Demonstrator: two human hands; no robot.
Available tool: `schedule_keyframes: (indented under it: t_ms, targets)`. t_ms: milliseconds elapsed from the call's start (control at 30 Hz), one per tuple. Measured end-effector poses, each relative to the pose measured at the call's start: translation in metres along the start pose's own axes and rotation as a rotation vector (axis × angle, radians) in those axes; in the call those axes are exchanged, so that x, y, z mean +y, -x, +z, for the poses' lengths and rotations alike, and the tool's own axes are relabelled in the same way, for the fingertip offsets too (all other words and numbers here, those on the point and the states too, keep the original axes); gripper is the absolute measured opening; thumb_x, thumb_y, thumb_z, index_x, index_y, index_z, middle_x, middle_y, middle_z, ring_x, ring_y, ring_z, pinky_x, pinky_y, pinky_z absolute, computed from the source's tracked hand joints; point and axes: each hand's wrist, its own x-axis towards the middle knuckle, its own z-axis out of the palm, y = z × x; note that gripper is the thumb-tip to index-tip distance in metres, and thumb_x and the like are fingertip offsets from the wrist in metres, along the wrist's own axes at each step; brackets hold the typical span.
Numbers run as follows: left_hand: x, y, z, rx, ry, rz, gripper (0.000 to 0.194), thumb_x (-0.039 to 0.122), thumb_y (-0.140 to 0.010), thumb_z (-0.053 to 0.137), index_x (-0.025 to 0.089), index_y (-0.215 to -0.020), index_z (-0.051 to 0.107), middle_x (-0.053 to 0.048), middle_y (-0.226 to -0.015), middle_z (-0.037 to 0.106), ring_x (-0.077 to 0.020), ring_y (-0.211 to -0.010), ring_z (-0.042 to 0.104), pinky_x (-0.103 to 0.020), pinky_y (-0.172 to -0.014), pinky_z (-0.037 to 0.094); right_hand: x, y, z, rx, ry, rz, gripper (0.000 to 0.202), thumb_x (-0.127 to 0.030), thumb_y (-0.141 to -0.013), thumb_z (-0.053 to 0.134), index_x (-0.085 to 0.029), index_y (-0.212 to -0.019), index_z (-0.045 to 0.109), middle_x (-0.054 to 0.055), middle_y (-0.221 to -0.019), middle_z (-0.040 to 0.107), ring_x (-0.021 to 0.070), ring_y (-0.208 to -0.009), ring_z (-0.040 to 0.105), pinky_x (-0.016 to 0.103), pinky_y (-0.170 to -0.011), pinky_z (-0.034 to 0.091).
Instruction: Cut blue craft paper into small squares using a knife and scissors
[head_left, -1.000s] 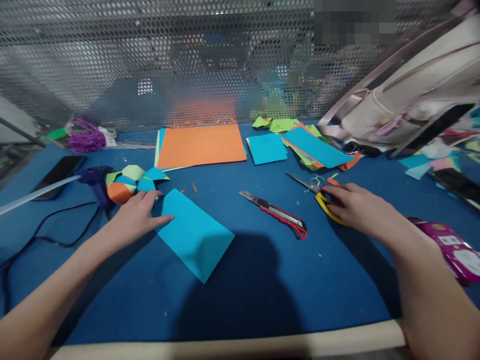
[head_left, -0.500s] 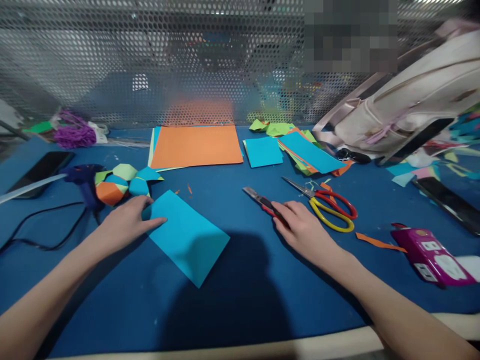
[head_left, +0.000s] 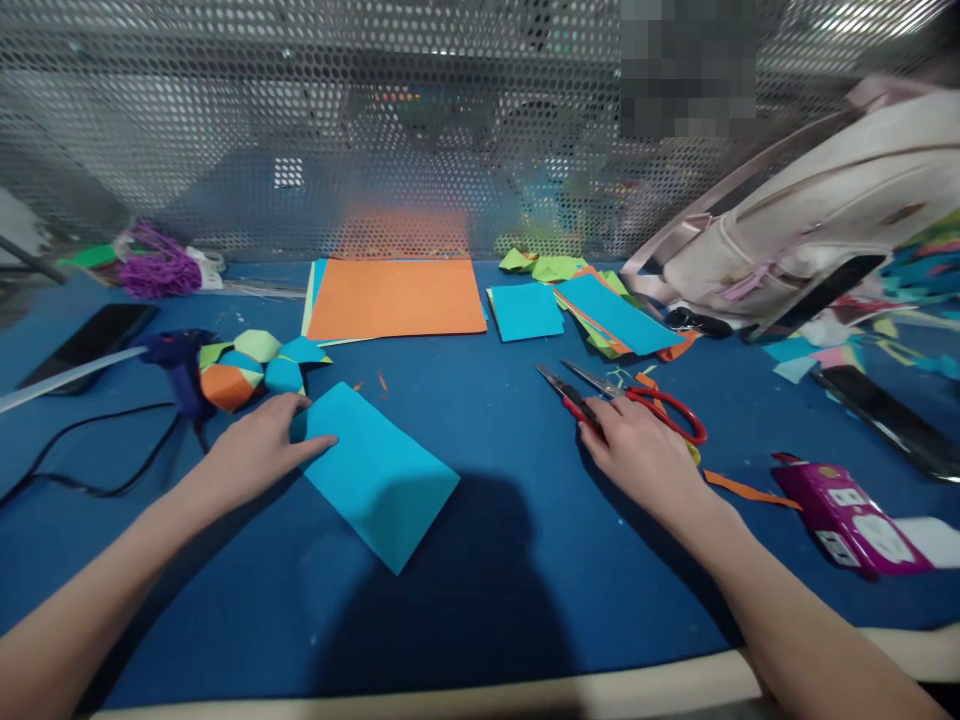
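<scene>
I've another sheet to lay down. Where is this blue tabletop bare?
The widest bare patch runs from the blue sheet by the left hand to the right hand, down to the near edge. A smaller one lies between the right forearm and the purple case. Crowded: left, around the glue gun and folded paper; back right, around the paper strips and backpack.

blue sheet point(head_left: 379, 470): smooth matt paper | magenta item point(head_left: 851, 510): glossy plastic | back panel point(head_left: 247, 100): perforated metal

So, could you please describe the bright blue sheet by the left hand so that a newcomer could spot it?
On the dark blue table, find the left hand. The bright blue sheet lies under its thumb. Unlike the blue square farther back, it is oblong and lies diagonally.
</scene>
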Motion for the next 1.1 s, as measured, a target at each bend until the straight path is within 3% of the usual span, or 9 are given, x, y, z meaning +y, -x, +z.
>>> schedule_keyframes:
  t_ms: [233,333,400,500,600,667,833,967,1100]
  targets:
    - [-0.004,0.001,0.003,0.022,-0.016,0.031,0.067,0.063,-0.081,0.045,0.010,-0.123,0.049,-0.019,-0.127,0.058,-0.0370,-0.114,0.057,-0.044,-0.089,0.046,0.009,-0.003,-0.003,0.068,0.052,0.047,0.033,-0.032,-0.094,0.044,-0.012,-0.107,0.066,0.017,-0.088,0.065,0.0312,-0.086,0.061,0.039,-0.065,0.048]
    - [-0.003,0.003,0.004,0.036,-0.022,0.069,0.066,0.061,-0.082,0.046,0.011,-0.124,0.050,-0.018,-0.125,0.059,-0.0363,-0.114,0.057,-0.042,-0.090,0.047,0.003,-0.004,-0.008,0.194,-0.162,-0.031,0.035,-0.037,-0.094,0.047,-0.015,-0.112,0.065,0.017,-0.097,0.066,0.0321,-0.095,0.061,0.046,-0.081,0.050]
    - [-0.002,0.004,0.006,0.071,-0.019,0.093,0.063,0.059,-0.081,0.047,0.012,-0.124,0.051,-0.017,-0.123,0.060,-0.0351,-0.113,0.057,-0.042,-0.091,0.047,-0.010,-0.004,-0.012,0.199,-0.411,-0.119,0.031,-0.036,-0.094,0.048,-0.018,-0.112,0.065,0.013,-0.100,0.067,0.0288,-0.098,0.063,0.045,-0.087,0.050]
    - [-0.002,0.005,0.010,0.109,-0.031,0.126,0.062,0.055,-0.081,0.049,0.009,-0.123,0.053,-0.018,-0.118,0.059,-0.0343,-0.113,0.056,-0.043,-0.095,0.045,-0.036,-0.006,-0.019,0.010,-0.669,-0.304,0.027,-0.033,-0.094,0.050,-0.018,-0.111,0.065,0.010,-0.101,0.069,0.0237,-0.095,0.066,0.039,-0.086,0.052]
    - [-0.003,0.004,0.013,0.164,-0.032,0.158,0.061,0.051,-0.080,0.052,0.007,-0.122,0.055,-0.019,-0.115,0.058,-0.0338,-0.115,0.053,-0.044,-0.100,0.043,-0.066,-0.017,-0.027,-0.215,-0.741,-0.464,0.029,-0.029,-0.093,0.051,-0.017,-0.116,0.063,0.011,-0.108,0.068,0.0212,-0.092,0.066,0.035,-0.081,0.053]
    - [-0.004,0.003,0.014,0.174,-0.020,0.166,0.061,0.052,-0.080,0.053,0.008,-0.122,0.055,-0.018,-0.115,0.058,-0.0330,-0.113,0.053,-0.044,-0.099,0.043,-0.086,-0.030,-0.031,-0.300,-0.778,-0.512,0.032,-0.027,-0.092,0.052,-0.017,-0.120,0.061,0.012,-0.114,0.066,0.0201,-0.090,0.066,0.034,-0.078,0.053]
    - [-0.003,-0.001,0.006,0.082,0.074,0.073,0.059,0.051,-0.073,0.062,0.011,-0.116,0.056,-0.015,-0.107,0.062,-0.0317,-0.102,0.058,-0.039,-0.087,0.045,-0.139,-0.083,-0.029,-0.417,-0.853,-0.522,0.042,-0.023,-0.083,0.061,-0.013,-0.124,0.060,0.018,-0.121,0.062,0.0248,-0.097,0.063,0.040,-0.088,0.048]
    - [0.002,-0.002,0.000,-0.001,0.188,0.017,0.039,0.048,-0.070,0.065,0.016,-0.092,0.059,-0.006,-0.082,0.062,-0.0265,-0.078,0.060,-0.033,-0.066,0.041,-0.178,-0.125,-0.018,-0.438,-0.927,-0.543,0.047,-0.016,-0.078,0.064,-0.009,-0.124,0.059,0.018,-0.121,0.063,0.0245,-0.100,0.062,0.038,-0.089,0.047]
    - [0.007,0.002,0.001,0.054,0.254,0.068,0.021,0.038,-0.073,0.059,0.019,-0.079,0.054,-0.001,-0.076,0.057,-0.0202,-0.072,0.055,-0.030,-0.064,0.038,-0.200,-0.148,-0.011,-0.477,-1.050,-0.533,0.054,-0.014,-0.075,0.065,-0.007,-0.128,0.055,0.016,-0.118,0.065,0.0181,-0.093,0.063,0.029,-0.080,0.048]
